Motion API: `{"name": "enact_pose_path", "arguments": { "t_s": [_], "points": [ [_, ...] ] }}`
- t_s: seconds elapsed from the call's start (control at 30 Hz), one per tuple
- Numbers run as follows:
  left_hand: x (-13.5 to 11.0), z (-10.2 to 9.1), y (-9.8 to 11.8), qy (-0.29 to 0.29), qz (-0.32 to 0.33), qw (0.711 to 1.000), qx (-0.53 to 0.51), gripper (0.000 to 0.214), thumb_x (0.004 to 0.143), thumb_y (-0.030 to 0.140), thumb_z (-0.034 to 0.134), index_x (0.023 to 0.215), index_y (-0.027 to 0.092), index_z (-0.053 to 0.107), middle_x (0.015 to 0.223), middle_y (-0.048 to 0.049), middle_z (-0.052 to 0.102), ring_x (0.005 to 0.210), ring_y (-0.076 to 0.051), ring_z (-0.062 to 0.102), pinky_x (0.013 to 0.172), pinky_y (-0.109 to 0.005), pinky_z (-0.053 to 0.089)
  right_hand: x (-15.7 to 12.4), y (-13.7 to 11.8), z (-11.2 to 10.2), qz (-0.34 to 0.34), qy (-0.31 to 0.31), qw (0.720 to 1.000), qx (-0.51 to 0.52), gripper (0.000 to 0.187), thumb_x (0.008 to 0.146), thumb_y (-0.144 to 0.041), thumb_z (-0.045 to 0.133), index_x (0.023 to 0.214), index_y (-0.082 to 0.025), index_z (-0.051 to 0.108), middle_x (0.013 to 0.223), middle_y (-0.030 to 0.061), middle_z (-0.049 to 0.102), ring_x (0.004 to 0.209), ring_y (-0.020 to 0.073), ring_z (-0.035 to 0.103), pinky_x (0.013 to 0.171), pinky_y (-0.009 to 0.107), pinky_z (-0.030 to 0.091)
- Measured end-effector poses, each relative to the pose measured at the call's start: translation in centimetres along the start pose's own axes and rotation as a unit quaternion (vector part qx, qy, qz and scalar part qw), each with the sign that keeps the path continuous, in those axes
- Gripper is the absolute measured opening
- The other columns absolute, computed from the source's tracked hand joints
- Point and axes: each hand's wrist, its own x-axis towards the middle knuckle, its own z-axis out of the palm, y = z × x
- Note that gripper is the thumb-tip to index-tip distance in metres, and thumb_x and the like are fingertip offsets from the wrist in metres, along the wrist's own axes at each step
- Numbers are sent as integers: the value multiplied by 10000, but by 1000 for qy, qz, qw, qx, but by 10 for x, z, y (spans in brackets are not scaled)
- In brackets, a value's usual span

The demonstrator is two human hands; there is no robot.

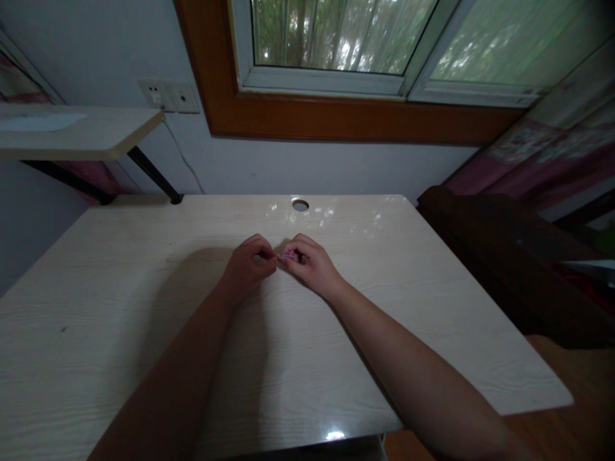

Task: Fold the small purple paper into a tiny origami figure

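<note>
Over the middle of the pale wood-grain desk (336, 358), both hands meet at their fingertips. My right hand (310, 259) is closed on a small, thin purple-pink object (287, 256), mostly hidden by the fingers and too small to name. Thumb and forefinger of my left hand (250, 262) are pinched together at the object's left end. Whether the left fingertips grip that end or another tiny thing cannot be made out.
A round cable hole (300, 205) lies near the desk's back edge. At the back left stands a raised shelf (110, 137) on black legs (156, 176). Behind are a wall socket (182, 98) and a window (336, 70); dark wooden furniture (500, 256) stands at right.
</note>
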Motion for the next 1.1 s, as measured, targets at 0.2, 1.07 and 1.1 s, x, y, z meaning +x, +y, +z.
{"name": "enact_pose_path", "arguments": {
  "t_s": [0.2, 1.07, 1.1],
  "points": [
    [1, 1, 1, 14, 11, 1000, -17, 60, 832, 183, 650, 885, 193, 675, 859, -34, 611, 753, -134, 584, 690, -262, 499, 0, 2, -1, -4, 62, 998, -17, 54, 869, -272, 674, 861, -224, 696, 777, 12, 578, 708, 137, 535, 622, 265, 430],
    [-3, 1, -3, 110, -94, 989, 28, 189, 813, 359, 695, 802, 195, 602, 721, 6, 581, 622, -118, 544, 587, -232, 449, -1, -8, -4, -5, 135, 991, -14, 105, 867, -191, 647, 868, -237, 742, 851, 41, 713, 782, 169, 653, 691, 308, 525],
    [-4, 2, -4, 107, -111, 988, 24, 201, 814, 373, 690, 788, 192, 607, 682, 11, 581, 596, -118, 540, 568, -230, 439, -1, -8, -4, -8, 136, 991, -11, 118, 868, -183, 642, 879, -240, 745, 868, 42, 717, 796, 170, 658, 701, 310, 530]
  ]
}}
